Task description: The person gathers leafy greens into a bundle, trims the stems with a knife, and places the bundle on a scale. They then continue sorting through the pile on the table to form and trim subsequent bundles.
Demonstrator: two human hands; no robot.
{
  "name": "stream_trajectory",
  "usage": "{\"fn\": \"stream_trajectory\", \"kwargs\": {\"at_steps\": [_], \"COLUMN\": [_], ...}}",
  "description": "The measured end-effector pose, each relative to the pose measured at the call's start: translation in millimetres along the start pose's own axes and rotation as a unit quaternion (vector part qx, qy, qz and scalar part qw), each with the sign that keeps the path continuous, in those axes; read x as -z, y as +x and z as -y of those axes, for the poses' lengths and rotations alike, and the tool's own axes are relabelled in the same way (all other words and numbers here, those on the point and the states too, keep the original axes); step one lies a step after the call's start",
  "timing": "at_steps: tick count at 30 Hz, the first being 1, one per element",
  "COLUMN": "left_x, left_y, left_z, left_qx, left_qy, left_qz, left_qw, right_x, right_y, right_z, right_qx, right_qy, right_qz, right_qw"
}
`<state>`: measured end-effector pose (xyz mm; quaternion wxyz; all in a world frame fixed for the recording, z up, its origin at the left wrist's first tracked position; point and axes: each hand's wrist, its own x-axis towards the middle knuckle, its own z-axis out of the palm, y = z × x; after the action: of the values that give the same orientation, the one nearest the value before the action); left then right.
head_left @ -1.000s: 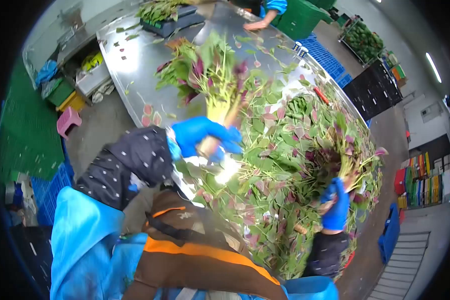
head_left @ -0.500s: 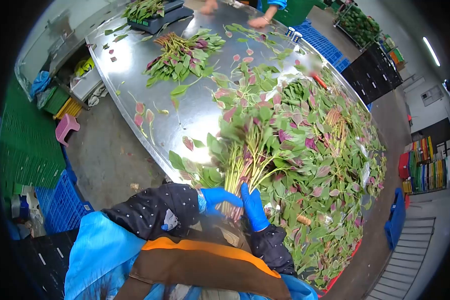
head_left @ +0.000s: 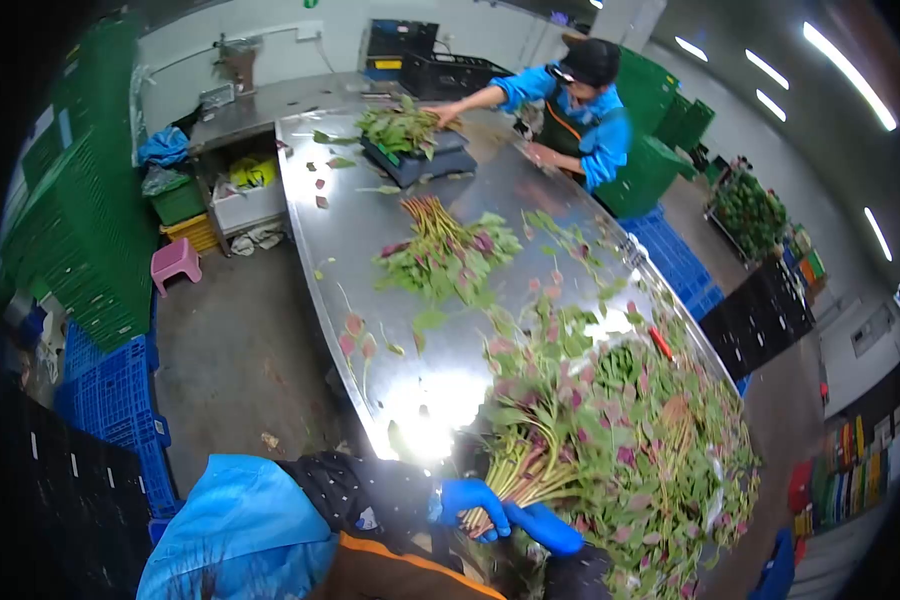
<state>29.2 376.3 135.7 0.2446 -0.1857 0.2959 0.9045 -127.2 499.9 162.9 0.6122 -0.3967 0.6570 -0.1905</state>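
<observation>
A bunch of amaranth greens (head_left: 525, 465) is held low at the near table edge, its leaves pointing away from me and its cut stem ends toward me. My left hand (head_left: 468, 505), in a blue glove, is closed around the stems near their ends. My right hand (head_left: 545, 527), also blue-gloved, presses against the stems from the right; its fingertips are partly hidden. A large heap of loose amaranth (head_left: 640, 470) lies just right of the hands. Another amaranth bunch (head_left: 445, 250) rests farther up the metal table (head_left: 370, 290), stems away from me.
At the far end, a co-worker (head_left: 585, 115) reaches to greens (head_left: 400, 127) on a dark scale (head_left: 420, 165). A red-handled tool (head_left: 660, 342) lies beyond the heap. A pink stool (head_left: 175, 263) and stacked green crates (head_left: 80, 200) stand on the left; blue pallets (head_left: 670, 260) are behind the table.
My view has tilted up, bringing the co-worker and the far wall into sight. The held bunch and both hands now appear lower in view. A co-worker's hand is now at the greens on the scale.
</observation>
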Motion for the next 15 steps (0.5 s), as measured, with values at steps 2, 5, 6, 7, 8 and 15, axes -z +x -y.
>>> {"fn": "stream_trajectory", "kwargs": {"at_steps": [2,5,6,7,8,15], "left_x": [8.5,4.2,1.2,-3.5,-13.4,36.7], "left_y": [-23.7,-66.8,-74.2,-80.4,-90.0,-119.8], "left_z": [-32.2,-80.6,-91.7,-102.0,-113.0,-153.4], "left_qx": [0.030,0.080,0.100,0.121,0.140,0.253], "left_qy": [-0.007,0.068,0.092,0.116,0.163,0.135], "left_qz": [0.039,0.049,0.098,0.148,0.128,0.124], "left_qw": [0.999,0.993,0.986,0.975,0.968,0.950], "right_x": [23.6,29.7,25.3,23.0,23.4,19.5], "right_y": [-42.8,-66.8,-71.4,-70.6,-54.3,31.5], "right_z": [41.6,110.2,145.6,161.4,164.8,136.2], "right_qx": [0.070,0.351,0.383,0.336,0.372,0.250], "right_qy": [-0.142,-0.300,-0.413,-0.470,-0.448,-0.213], "right_qz": [-0.021,-0.261,-0.312,-0.273,-0.256,-0.150], "right_qw": [0.987,0.848,0.765,0.769,0.771,0.933]}}
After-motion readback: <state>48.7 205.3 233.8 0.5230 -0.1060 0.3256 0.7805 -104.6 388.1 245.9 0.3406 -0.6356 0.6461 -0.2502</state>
